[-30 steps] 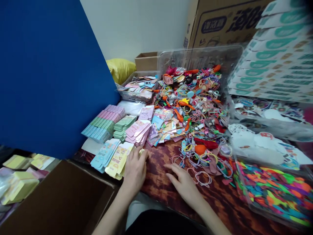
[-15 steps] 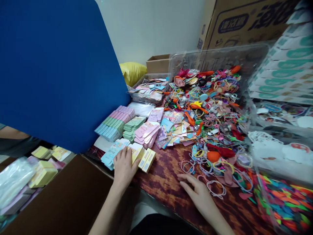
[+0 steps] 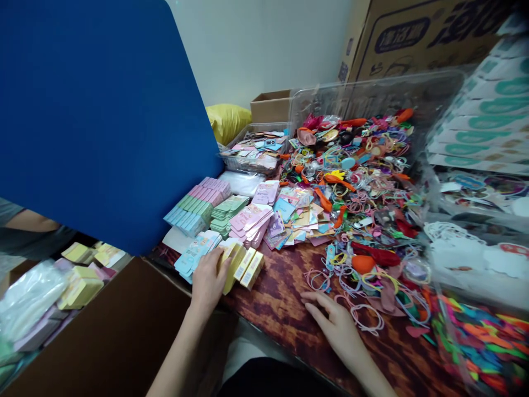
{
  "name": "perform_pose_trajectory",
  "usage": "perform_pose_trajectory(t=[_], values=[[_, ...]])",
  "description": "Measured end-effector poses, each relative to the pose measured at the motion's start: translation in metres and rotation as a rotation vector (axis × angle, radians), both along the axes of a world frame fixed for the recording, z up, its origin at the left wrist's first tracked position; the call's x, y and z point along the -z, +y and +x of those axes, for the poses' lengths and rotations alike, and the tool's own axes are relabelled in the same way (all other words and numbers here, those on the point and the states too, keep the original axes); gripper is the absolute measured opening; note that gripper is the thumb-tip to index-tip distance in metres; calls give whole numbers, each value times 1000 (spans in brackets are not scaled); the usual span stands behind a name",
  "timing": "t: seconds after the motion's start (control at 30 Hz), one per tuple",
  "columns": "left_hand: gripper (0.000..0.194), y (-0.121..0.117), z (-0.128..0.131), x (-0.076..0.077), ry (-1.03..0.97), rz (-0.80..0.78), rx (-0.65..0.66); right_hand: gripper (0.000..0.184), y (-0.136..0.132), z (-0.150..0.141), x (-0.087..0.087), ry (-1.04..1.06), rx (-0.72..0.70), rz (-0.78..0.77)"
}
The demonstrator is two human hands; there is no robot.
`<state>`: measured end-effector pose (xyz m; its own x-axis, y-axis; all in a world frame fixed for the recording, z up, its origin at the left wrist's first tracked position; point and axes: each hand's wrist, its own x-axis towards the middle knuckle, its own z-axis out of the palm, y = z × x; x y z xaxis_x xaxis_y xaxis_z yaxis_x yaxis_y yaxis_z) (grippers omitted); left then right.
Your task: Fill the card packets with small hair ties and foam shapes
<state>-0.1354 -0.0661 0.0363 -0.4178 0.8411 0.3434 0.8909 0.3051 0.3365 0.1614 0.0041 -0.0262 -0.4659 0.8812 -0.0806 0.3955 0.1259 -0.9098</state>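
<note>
My left hand (image 3: 209,280) is at the table's front edge, its fingers curled on the near-left side of a stack of flat yellow cartons (image 3: 233,260); its fingertips are partly hidden. Two yellow boxes (image 3: 249,268) stand just right of that stack. Light blue cartons (image 3: 197,252) lie fanned out to the left, with green cartons (image 3: 227,212) and pink cartons (image 3: 250,220) behind. Lying on the dark red patterned tabletop (image 3: 281,286), my right hand (image 3: 330,320) is empty, fingers apart, near pale elastic loops (image 3: 367,320).
A big heap of small trinkets (image 3: 351,182) spills from a clear bin (image 3: 372,82). Bright coloured pieces (image 3: 487,347) fill a container at right. A blue panel (image 3: 103,121) rises at left, above an open carton (image 3: 115,325) holding more packs. Another person's arm (image 3: 33,220) shows behind it.
My left hand has shifted from lying over the blue and yellow cartons to curling its fingers at the yellow stack, which sits more tilted. The right hand stays put.
</note>
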Motion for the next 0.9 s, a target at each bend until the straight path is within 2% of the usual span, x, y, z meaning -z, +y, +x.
perform_pose_trajectory(t=[0.13,0.23,0.3,0.37,0.43,0.5,0.53,0.6,0.67,0.73,0.8,0.83,0.9], values=[[28,0,0,-1,27,119,-13,26,2,-2,-4,-2,-5,-22],[24,0,-2,-14,84,271,-40,25,0,-5,-15,4,20,-29],[16,-1,3,-27,138,426,-29,24,-5,-9,-29,33,30,-44],[10,-1,19,-36,134,554,44,28,-12,-18,-46,146,2,-140],[15,0,47,-39,70,571,216,50,-18,-28,-63,373,-60,-302],[22,3,82,-33,-58,450,418,71,-21,-38,-74,599,-83,-392],[25,5,98,-27,-109,388,526,72,-20,-41,-77,671,-41,-393],[32,9,125,-16,-210,307,657,59,-14,-42,-76,725,137,-360],[36,14,139,-7,-325,225,769,48,-5,-34,-70,702,328,-356],[36,19,141,-3,-485,199,733,46,3,-18,-62,670,421,-378],[41,27,139,0,-769,162,610,43,8,-2,-58,631,412,-401],[49,30,138,2,-977,94,568,42,9,4,-56,609,382,-405],[66,37,137,9,-1474,-153,565,40,10,10,-54,550,316,-385]])
